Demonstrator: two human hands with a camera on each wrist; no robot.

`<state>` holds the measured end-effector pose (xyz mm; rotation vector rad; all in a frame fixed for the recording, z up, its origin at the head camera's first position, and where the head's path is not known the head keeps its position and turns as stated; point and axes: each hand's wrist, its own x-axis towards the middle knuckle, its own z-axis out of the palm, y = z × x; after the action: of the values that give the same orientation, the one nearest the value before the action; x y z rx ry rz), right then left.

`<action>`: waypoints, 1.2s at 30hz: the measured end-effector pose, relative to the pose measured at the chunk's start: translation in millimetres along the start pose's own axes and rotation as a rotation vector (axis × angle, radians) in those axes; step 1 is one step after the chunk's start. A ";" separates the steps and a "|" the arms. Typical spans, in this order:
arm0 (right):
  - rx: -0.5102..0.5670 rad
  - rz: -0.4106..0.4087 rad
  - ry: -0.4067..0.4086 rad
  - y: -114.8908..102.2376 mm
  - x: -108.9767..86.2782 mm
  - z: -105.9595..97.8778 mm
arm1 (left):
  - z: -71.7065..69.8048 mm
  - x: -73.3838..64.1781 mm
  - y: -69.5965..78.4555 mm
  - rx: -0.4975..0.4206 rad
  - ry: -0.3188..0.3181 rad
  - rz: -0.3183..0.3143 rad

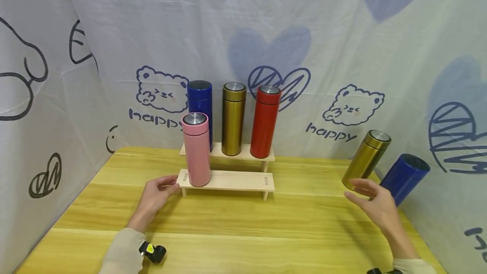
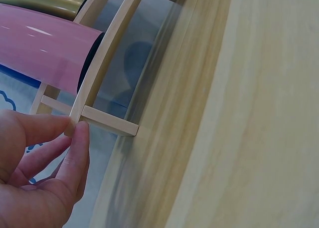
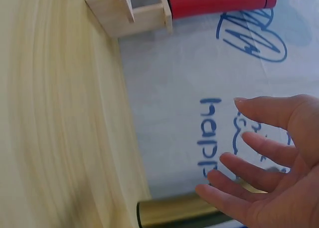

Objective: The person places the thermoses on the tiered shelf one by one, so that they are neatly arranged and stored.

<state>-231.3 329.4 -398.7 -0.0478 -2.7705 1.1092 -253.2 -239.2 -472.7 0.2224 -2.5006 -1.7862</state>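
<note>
Left hand (image 1: 155, 195) pinches the left end of the rack (image 1: 251, 182), so a tug could topple the pink bottle (image 1: 198, 155) on it; right hand (image 1: 376, 206), fingers spread, could bump the right gold bottle (image 1: 363, 160) on the table (image 1: 304, 206).

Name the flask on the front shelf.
Pink flask: the only one on the front shelf. Blue flask, gold flask and red flask share the rear shelf; second gold flask and second blue flask are far right.

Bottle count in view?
6. Upper shelf: blue bottle, gold bottle, red bottle. Lower shelf: pink bottle. By the right hand: second gold bottle, second blue bottle. More could hide behind these.
</note>
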 end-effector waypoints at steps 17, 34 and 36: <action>0.096 0.078 0.061 51.4 -9.8 -29.7 | -1.0 -1.2 1.1 -0.005 -0.003 0.005; 0.036 0.338 0.172 87.2 -6.4 -60.9 | 0.2 -0.5 -0.3 0.002 0.002 0.004; 0.019 0.359 0.183 91.7 -4.9 -61.3 | 0.2 -0.1 -0.3 -0.002 0.003 0.002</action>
<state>-219.4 437.3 -418.7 -0.6333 -2.6480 1.1388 -253.1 -239.1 -473.0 0.2217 -2.4960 -1.7864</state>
